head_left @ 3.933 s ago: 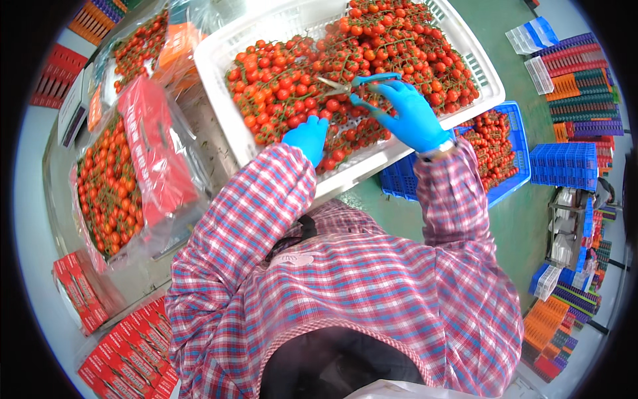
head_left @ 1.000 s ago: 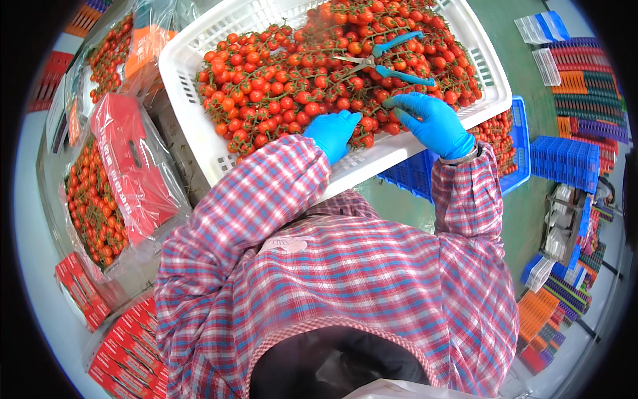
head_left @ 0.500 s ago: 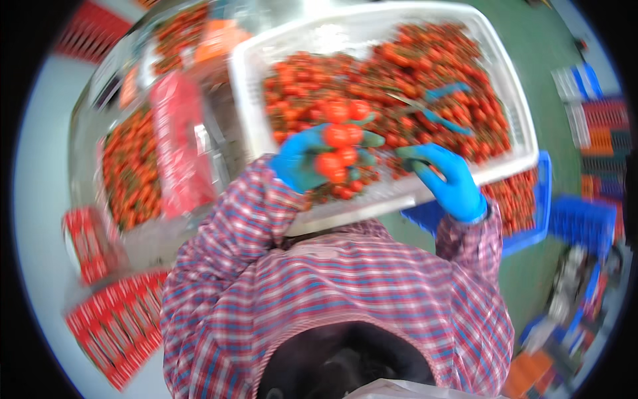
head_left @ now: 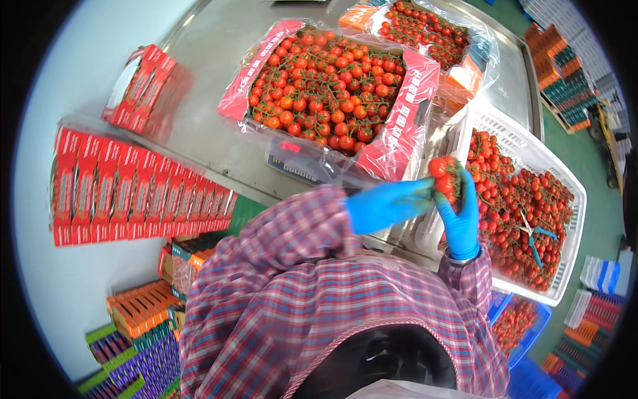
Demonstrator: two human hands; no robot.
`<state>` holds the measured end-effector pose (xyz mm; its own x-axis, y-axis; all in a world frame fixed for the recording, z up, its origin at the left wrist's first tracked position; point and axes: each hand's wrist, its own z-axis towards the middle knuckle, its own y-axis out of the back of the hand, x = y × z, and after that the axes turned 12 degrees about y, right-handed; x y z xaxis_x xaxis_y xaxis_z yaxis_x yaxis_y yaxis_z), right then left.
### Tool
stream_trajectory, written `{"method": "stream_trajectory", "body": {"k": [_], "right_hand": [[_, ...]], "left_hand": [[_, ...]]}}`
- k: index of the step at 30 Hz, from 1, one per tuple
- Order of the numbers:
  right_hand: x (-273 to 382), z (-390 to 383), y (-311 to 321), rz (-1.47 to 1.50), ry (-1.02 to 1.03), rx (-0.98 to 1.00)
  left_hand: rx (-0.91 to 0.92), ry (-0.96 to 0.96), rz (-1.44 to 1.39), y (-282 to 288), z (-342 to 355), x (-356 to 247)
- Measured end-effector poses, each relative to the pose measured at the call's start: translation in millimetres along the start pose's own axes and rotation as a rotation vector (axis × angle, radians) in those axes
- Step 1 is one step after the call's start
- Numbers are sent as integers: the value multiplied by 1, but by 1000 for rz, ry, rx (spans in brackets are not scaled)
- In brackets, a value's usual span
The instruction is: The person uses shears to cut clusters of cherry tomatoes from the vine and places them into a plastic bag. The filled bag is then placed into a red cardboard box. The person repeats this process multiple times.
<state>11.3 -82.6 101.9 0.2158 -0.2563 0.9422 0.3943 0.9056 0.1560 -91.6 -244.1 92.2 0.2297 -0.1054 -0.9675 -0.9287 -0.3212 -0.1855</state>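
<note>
A bunch of red cherry tomatoes (head_left: 446, 183) is held up in my blue-gloved right hand (head_left: 462, 226), its fingers and thumb around it, above the near left corner of a white plastic crate (head_left: 577, 229). My left hand (head_left: 385, 205), also in a blue glove, reaches toward the bunch with fingers stretched out and slightly blurred; whether they touch it I cannot tell. Vine tomatoes fill the crate, and scissors (head_left: 537, 241) with blue handles lie open on them. To the left, an open red box (head_left: 405, 126) lined with clear film and filled with vine tomatoes rests on a digital scale (head_left: 289, 164).
Another film-lined box (head_left: 465, 78) of tomatoes stands farther back on the metal table (head_left: 199, 100). Red cartons (head_left: 123, 189) line its left edge. A blue crate (head_left: 528, 336) with tomatoes sits low at the right. Stacked boxes (head_left: 558, 76) stand on the green floor.
The view has swung left, bringing the boxed tomatoes to the middle. The tomato bunch has passed from my left hand into my right.
</note>
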Motion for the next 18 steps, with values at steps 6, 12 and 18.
{"method": "stream_trajectory", "body": {"k": [6,12,18], "right_hand": [[15,-1,-57,665,-279,-51],[34,-8,-82,685,-262,-220],[37,-1,-85,756,-260,-229]], "left_hand": [[-666,-22,1202,159,-78,-1],[-446,117,1458,209,-86,-10],[-542,-11,1189,241,-44,-42]]}}
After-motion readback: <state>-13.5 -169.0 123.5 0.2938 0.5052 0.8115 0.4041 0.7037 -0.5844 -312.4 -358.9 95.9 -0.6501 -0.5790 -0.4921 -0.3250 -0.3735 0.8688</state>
